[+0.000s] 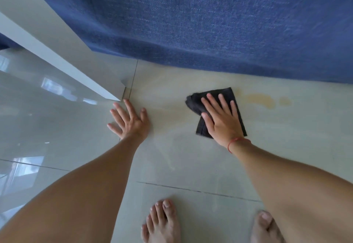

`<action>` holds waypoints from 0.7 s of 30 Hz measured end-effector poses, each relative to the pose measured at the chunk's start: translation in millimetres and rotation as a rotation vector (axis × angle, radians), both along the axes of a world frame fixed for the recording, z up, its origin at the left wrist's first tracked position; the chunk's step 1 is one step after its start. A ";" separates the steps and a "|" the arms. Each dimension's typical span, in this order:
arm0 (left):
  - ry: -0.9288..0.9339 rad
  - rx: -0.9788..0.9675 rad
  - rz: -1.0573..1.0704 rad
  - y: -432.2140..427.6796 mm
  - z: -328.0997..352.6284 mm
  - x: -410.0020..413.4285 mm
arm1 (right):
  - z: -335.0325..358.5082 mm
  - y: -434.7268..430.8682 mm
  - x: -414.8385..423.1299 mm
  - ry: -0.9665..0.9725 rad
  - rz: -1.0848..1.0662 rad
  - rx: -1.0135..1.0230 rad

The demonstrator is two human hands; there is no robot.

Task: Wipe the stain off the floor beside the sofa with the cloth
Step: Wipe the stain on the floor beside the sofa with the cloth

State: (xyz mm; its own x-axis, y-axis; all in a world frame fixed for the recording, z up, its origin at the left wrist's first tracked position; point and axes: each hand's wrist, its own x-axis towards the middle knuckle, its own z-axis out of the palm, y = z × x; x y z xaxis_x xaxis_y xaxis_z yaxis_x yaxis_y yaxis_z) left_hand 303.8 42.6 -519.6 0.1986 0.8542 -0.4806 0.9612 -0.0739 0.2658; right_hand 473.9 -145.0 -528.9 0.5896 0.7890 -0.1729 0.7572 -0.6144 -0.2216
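Right hand (pixel 222 122) presses the cloth (pixel 214 97) flat, fingers (pixel 211 101) spread — the stain (pixel 264 100) lies just right of them; left hand (pixel 129 121), splayed, braces on the floor (pixel 181 162).

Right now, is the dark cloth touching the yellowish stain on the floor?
Apart. The head view shows a strip of bare tile between the cloth under the right hand and the stain, which lies to its right.
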 end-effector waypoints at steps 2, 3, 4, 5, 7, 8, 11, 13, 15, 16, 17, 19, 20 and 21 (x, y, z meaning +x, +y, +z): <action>-0.007 -0.012 -0.013 0.8 -2.2 -1.1 | -0.7 21.3 3.6 0.011 -0.125 -0.012; -0.011 -0.016 -0.016 0.4 -2.1 -1.3 | -1.2 36.0 1.5 0.015 -0.192 -0.008; -0.013 -0.017 -0.018 0.6 -2.4 -1.2 | -1.4 51.8 -2.1 0.020 -0.249 -0.001; -0.013 -0.018 -0.021 1.2 -2.7 -1.3 | -1.7 68.1 -7.1 0.030 -0.281 0.004; -0.013 -0.026 -0.026 2.8 -3.4 -1.8 | -1.6 99.2 -20.5 0.054 -0.238 0.012; -0.013 -0.027 -0.030 2.8 -4.2 -2.0 | -0.4 112.6 -28.1 0.068 -0.176 0.018; -0.013 -0.028 -0.025 2.4 -5.0 -2.8 | 1.6 131.1 -50.3 0.102 -0.003 0.044; -0.013 -0.029 -0.015 3.1 -4.0 -3.4 | -0.4 119.9 -58.7 0.099 0.091 0.051; -0.023 -0.019 -0.004 2.7 -1.2 -3.0 | -2.9 95.1 -59.6 0.078 0.202 0.058; -0.033 0.000 0.004 0.8 0.8 -2.0 | -4.4 80.4 -57.9 0.070 0.236 0.063; -0.045 0.037 0.008 -3.0 3.0 -0.1 | -5.6 65.7 -55.2 0.065 0.245 0.070; -0.094 0.127 -0.010 -15.2 7.4 8.5 | -6.7 36.7 -49.8 0.053 0.202 0.082; -0.128 0.158 -0.043 -22.6 9.1 16.1 | -5.7 22.5 -46.7 0.046 0.160 0.081; -0.157 0.178 -0.093 -29.9 10.3 25.4 | -4.2 8.9 -43.2 0.044 0.110 0.074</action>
State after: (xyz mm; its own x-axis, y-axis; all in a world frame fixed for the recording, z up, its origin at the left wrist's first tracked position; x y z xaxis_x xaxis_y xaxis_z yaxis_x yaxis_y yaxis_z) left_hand 329.1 12.8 -509.3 0.3403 0.8974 -0.2810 0.8960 -0.2188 0.3863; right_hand 430.7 -136.1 -533.1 0.4921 0.8599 -0.1357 0.8074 -0.5092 -0.2982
